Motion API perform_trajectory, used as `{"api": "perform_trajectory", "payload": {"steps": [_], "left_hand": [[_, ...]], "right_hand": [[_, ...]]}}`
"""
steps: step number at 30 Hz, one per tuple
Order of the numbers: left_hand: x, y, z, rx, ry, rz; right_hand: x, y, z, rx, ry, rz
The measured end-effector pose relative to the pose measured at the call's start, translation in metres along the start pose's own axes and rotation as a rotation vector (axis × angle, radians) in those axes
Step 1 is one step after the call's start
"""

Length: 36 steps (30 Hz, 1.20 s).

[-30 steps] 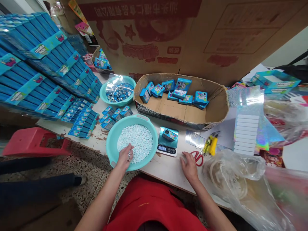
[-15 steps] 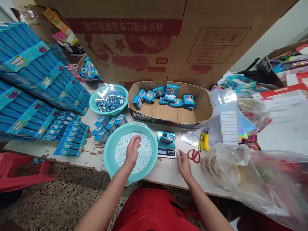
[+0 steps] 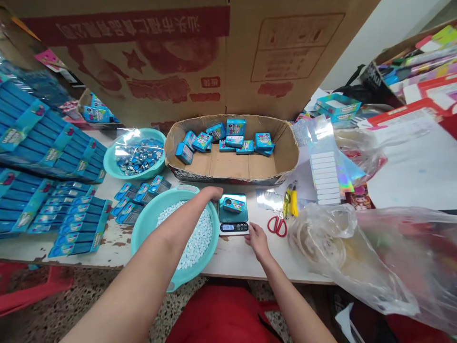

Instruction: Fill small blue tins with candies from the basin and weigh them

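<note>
A small digital scale (image 3: 233, 228) lies right of the turquoise basin (image 3: 142, 224), which holds white candies (image 3: 200, 238). On the scale's plate rests a blue candy box (image 3: 233, 205) with a round hole at its top end. My left arm crosses over the basin; my left hand (image 3: 213, 193) is bent down at the scale's upper left corner, its fingers mostly hidden. At the scale's lower right corner is my right hand (image 3: 257, 239), fingers loosely curled and apart, fingertips at its edge. The scale's display is lit.
Behind stands a cut-down carton (image 3: 232, 166) with several blue boxes. To the left are a bowl of shiny lids (image 3: 137, 157), loose boxes (image 3: 132, 200) and stacked display trays (image 3: 78, 219). Red scissors (image 3: 277, 226), a yellow-handled cutter (image 3: 293, 200) and a plastic bag (image 3: 332, 243) lie right.
My left hand has moved from over the candies up and right to the scale's corner. The right hand has come against the scale's right edge. The view has shifted right.
</note>
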<state>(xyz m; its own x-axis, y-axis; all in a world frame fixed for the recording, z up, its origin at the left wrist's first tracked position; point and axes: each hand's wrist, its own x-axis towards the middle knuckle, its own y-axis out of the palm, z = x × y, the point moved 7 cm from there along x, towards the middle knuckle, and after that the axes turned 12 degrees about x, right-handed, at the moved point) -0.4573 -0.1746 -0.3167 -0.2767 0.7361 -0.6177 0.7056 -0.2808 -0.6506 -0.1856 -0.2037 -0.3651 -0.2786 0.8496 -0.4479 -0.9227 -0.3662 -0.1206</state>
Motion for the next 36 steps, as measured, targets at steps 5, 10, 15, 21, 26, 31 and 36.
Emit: {"api": "perform_trajectory", "payload": {"steps": [5,10,15,21,26,31,36], "left_hand": [[0.010,0.007,0.004,-0.003,-0.044,-0.014],[0.008,0.021,-0.006,0.056,-0.014,0.023],[-0.015,0.010,-0.020,0.164,0.049,-0.020],[-0.111,-0.018,0.000,0.214,0.235,-0.338],[-0.176,0.037,0.064,0.197,0.038,-0.619],[-0.182,0.102,0.066,0.000,-0.006,-0.379],[-0.189,0.098,0.084,-0.620,-0.146,-0.350]], "right_hand": [[-0.003,0.000,-0.006,0.100,0.058,-0.007],[-0.006,-0.016,-0.011,0.075,0.014,-0.014],[-0.017,-0.036,-0.005,-0.084,-0.168,-0.023],[-0.045,-0.060,0.003,-0.339,-0.492,-0.070],[-0.058,-0.056,-0.009,-0.510,-0.661,-0.098],[-0.059,-0.049,-0.014,-0.644,-0.745,-0.126],[-0.063,-0.047,-0.009,-0.695,-0.779,-0.108]]}}
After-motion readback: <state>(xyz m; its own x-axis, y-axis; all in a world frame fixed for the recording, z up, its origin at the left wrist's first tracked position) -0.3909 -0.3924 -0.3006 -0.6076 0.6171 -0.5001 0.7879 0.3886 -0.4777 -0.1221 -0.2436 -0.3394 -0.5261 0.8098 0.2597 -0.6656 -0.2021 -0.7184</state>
